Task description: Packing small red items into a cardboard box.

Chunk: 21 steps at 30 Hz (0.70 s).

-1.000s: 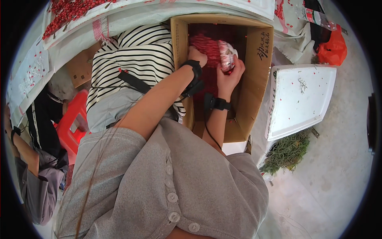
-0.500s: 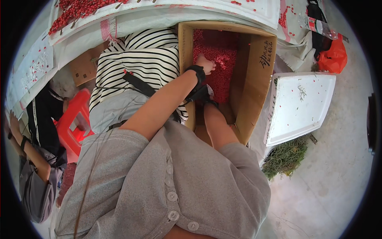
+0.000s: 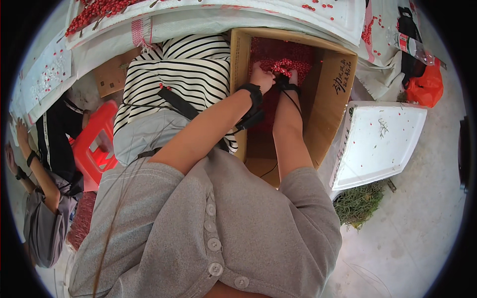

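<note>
I reach with both arms into a cardboard box (image 3: 332, 114) holding a mass of small red berries (image 3: 285, 65). My left hand (image 3: 263, 77) is at the box's left inner side, fingers curled beside the berries; what they grip, if anything, is too small to make out. My right hand (image 3: 292, 79) is deeper in, beneath a bunch of berries, its fingers mostly hidden. Both wrists wear black straps with devices.
Behind lies a foam tray (image 3: 218, 15) with berries. Striped clothing (image 3: 177, 52) and a red stool (image 3: 85, 161) are left, beside a co-worker's arms (image 3: 45, 184). Rightward are a foam lid (image 3: 377, 144), green sprigs (image 3: 358, 203), a bottle (image 3: 412, 48) and a red bag (image 3: 425, 82).
The white-and-pink plastic bundle my right hand held is out of sight. That hand moved down, then forward into the berries. My left hand shifted right. The co-worker's hands rose.
</note>
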Motion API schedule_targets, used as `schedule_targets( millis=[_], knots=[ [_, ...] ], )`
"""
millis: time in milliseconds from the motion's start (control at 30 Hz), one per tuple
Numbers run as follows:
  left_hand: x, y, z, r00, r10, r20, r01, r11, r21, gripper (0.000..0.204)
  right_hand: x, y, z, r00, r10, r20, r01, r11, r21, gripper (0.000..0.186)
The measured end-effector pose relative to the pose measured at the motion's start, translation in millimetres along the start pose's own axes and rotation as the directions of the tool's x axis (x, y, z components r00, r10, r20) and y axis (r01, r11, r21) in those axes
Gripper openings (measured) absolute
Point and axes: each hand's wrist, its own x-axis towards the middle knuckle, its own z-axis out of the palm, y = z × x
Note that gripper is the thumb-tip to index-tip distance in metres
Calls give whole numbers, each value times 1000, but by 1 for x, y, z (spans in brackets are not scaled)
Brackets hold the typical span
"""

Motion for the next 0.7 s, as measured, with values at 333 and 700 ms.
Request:
schedule_targets(
  millis=[333, 700],
  knots=[
    [13, -16, -1, 983, 168, -75, -171, 984, -39, 51, -49, -4, -20, 969, -142, 202, 76, 950, 304, 28],
    [21, -22, -5, 934, 315, -167, -246, 909, 337, 43, -166, 21, 10, 173, -966, 193, 877, 62, -477, 46]
  ],
)
